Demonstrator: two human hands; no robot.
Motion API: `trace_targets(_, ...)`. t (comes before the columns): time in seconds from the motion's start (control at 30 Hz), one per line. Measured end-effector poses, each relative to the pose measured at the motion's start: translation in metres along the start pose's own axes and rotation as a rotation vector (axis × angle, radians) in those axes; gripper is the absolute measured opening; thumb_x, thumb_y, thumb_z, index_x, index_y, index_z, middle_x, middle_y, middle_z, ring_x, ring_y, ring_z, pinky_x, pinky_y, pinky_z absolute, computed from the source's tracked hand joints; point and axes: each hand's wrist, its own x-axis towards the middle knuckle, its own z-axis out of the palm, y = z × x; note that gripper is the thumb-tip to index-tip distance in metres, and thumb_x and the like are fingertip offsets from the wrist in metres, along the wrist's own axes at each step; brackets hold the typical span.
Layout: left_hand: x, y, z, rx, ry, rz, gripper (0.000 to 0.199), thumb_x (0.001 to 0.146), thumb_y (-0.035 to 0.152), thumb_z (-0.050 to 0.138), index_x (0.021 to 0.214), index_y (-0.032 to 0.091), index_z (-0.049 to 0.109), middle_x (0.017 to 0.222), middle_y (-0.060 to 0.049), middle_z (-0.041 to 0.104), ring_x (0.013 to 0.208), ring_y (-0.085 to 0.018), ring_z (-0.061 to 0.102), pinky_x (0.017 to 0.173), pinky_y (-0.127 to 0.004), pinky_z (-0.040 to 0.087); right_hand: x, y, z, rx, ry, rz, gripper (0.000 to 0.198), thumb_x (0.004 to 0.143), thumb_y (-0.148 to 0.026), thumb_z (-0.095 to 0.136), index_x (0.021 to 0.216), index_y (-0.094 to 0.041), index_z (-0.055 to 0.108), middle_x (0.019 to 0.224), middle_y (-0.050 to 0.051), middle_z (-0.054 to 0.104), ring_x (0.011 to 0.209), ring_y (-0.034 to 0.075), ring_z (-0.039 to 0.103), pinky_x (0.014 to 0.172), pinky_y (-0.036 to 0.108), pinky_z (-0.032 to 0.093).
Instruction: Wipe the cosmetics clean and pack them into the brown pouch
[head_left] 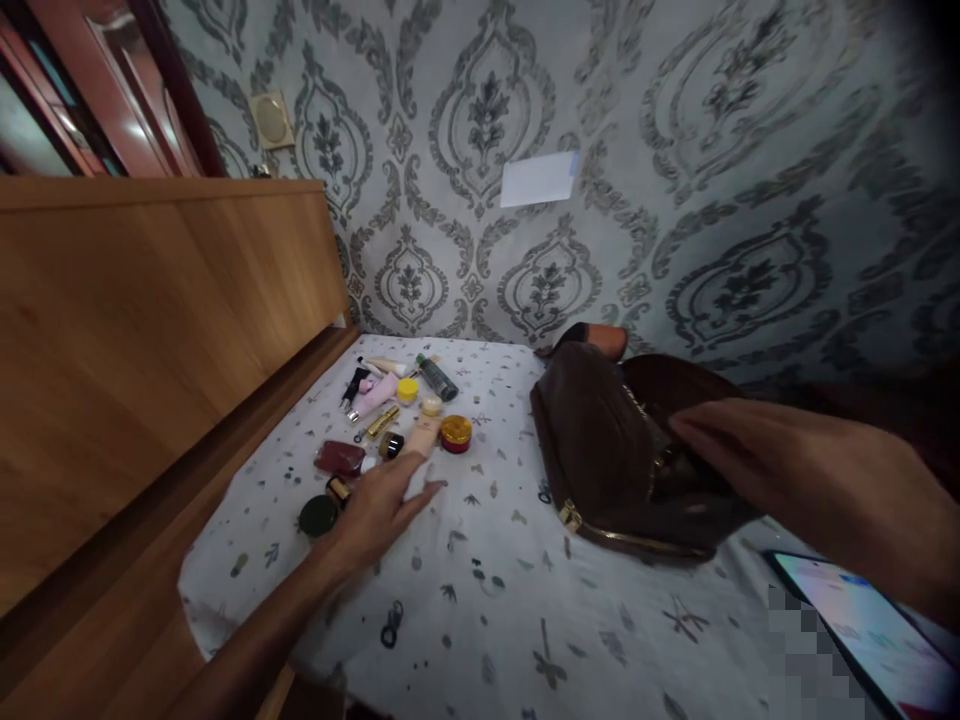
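Note:
My left hand [379, 505] reaches over the cloth, its fingers around the lower end of a beige cosmetic tube [422, 437] with the thumb stretched to the right. Beside that tube sit a round red-and-gold jar [456, 433], a small dark jar [391, 445] and a yellow-lidded pot [407, 390]. On the right, my right hand [780, 460] is blurred at the opening of a dark brown zipped bag [592, 440]. Its fingers are pressed together, and what they hold, if anything, cannot be made out. The bag lies tilted, its gold zip pull [570, 516] toward me.
Toward the back left lie a green tube [437, 378], a pink tube [375, 395] and a gold stick [382, 422]. Nearer are a dark red bottle [340, 458] and a dark green round lid [317, 515]. A lit phone [862, 630] rests front right. A wooden panel [172, 330] borders the left.

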Motion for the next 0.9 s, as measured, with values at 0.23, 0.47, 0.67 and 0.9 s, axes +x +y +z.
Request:
trace_targets(0.23,-0.01,-0.089,-0.067,0.296,0.311,-0.204,0.035,0.092,0.052,0.039,0.078,0.023,0.05,0.071,-0.001,0.057,0.069,-0.02,0.053,0.067,-0.029,0.039,-0.032,-0.077,0.019,0.516,-0.159,-0.148,0.032,0.096,-0.041,0.04,0.082,-0.03,0.067,0.079,0.005,0.075,0.069,0.023,0.071,0.06,0.034,0.054)
trace_targets(0.47,-0.005,-0.15,-0.076,0.136,0.108,-0.212,0.055,0.09,0.057,0.037,0.114,0.013,0.059,0.114,-0.013,0.068,0.108,-0.027,0.061,0.095,-0.036,0.044,-0.02,-0.126,0.082,0.701,-0.335,-0.127,0.029,0.093,-0.033,0.043,0.101,-0.021,0.069,0.095,0.009,0.073,0.075,0.021,0.069,0.066,0.033,0.055)
trace_targets(0.67,0.005,-0.155,-0.078,0.058,-0.131,-0.102,0.067,0.069,0.056,0.07,0.123,0.017,0.061,0.131,-0.013,0.061,0.122,-0.031,0.054,0.108,-0.041,0.037,0.007,-0.167,0.11,0.887,-0.285,-0.115,0.028,0.088,-0.028,0.05,0.106,-0.016,0.068,0.096,0.011,0.07,0.079,0.02,0.068,0.066,0.03,0.053)
trace_targets(0.9,0.014,-0.156,-0.088,0.013,-0.185,-0.075,0.047,0.067,0.054,0.073,0.097,0.018,0.067,0.095,-0.004,0.067,0.093,-0.026,0.06,0.088,-0.037,0.047,0.0,-0.21,0.107,1.148,-0.307,-0.125,0.022,0.087,-0.026,0.055,0.102,-0.019,0.07,0.093,0.007,0.072,0.083,0.02,0.066,0.069,0.03,0.05)
